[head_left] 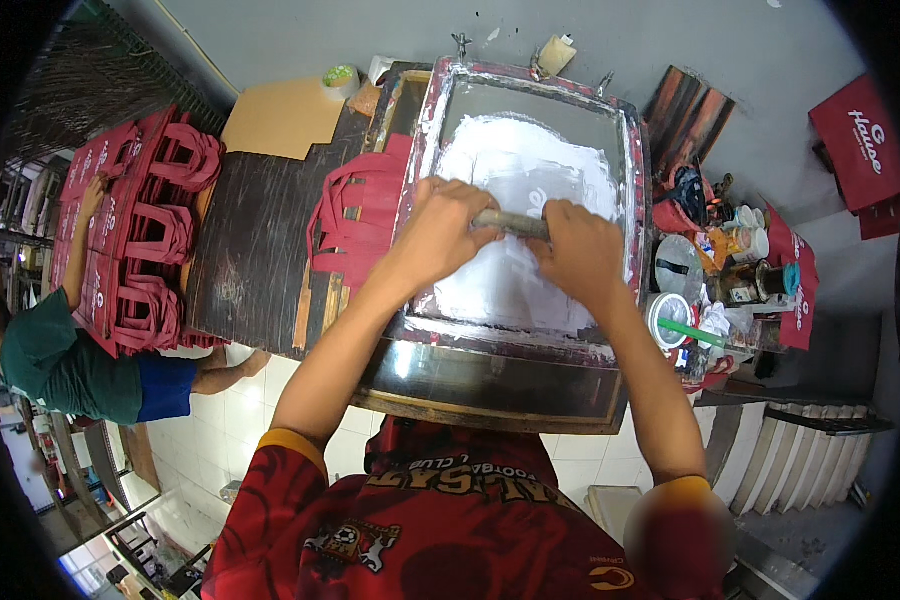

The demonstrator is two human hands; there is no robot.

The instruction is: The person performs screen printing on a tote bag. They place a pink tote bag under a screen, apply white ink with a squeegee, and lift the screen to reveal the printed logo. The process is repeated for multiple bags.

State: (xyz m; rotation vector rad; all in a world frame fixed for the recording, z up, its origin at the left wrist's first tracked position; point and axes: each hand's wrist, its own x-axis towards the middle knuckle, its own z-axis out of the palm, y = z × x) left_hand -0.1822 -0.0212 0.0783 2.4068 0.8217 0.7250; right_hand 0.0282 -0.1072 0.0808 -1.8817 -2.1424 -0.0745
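My left hand (pixel 448 222) and my right hand (pixel 582 248) are closed around the two ends of a squeegee (pixel 512 223) with a worn wooden handle. The squeegee lies across the middle of a screen-printing frame (pixel 618 130), whose mesh is thickly smeared with white ink (pixel 510 150). Pale lettering shows faintly through the ink near the squeegee. A red fabric bag (pixel 358 222) with handles sticks out from under the frame's left side. The squeegee's blade edge is hidden by its handle and my hands.
Stacked red bags (pixel 120 230) lie at the left, where a co-worker in a green shirt (pixel 70 365) reaches over them. A dark wooden table (pixel 255 230) holds cardboard (pixel 282 118) and a tape roll (pixel 340 80). Jars, including a white tub (pixel 667 318), crowd the right side.
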